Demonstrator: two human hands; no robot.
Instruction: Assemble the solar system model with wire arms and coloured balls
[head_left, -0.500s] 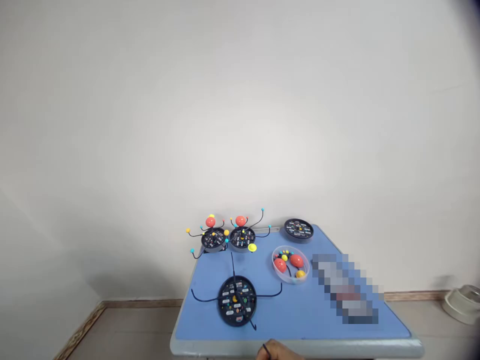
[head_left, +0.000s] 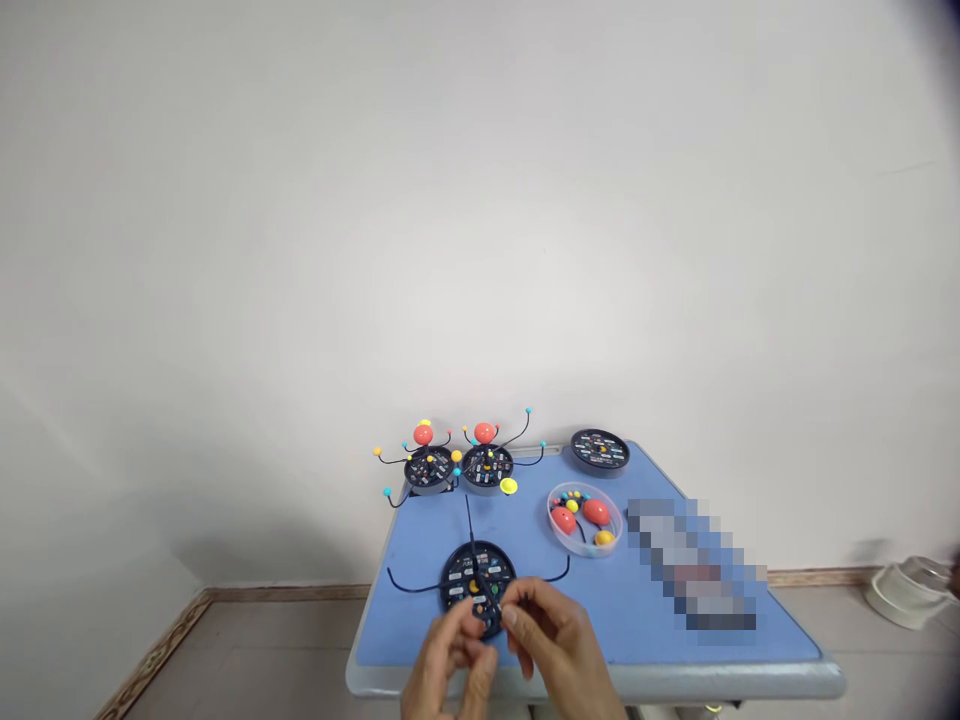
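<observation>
A round black base [head_left: 452, 577] printed with small planets and labels lies at the table's front, thin black arms reaching out from its centre. Over its near edge, my right hand [head_left: 559, 640] pinches a thin black rod, mostly hidden by the fingers. The pinch is beside the base's near right rim. My left hand [head_left: 450, 665] is just left of it, below the base, with fingers curled and thumb apart; nothing shows between them. My hands cover the base's front arm and part of the rim.
Two assembled planet models [head_left: 424, 435] with red balls stand at the back left. A clear round tray [head_left: 551, 535] holds red, yellow and smaller coloured balls. Another black base [head_left: 600, 450] is at the back right. A pixelated patch [head_left: 694, 565] covers something on the blue table [head_left: 585, 620].
My right hand has risen from the table's front edge to the base. My left hand has come into view beside it. The whole scene sits slightly higher in view.
</observation>
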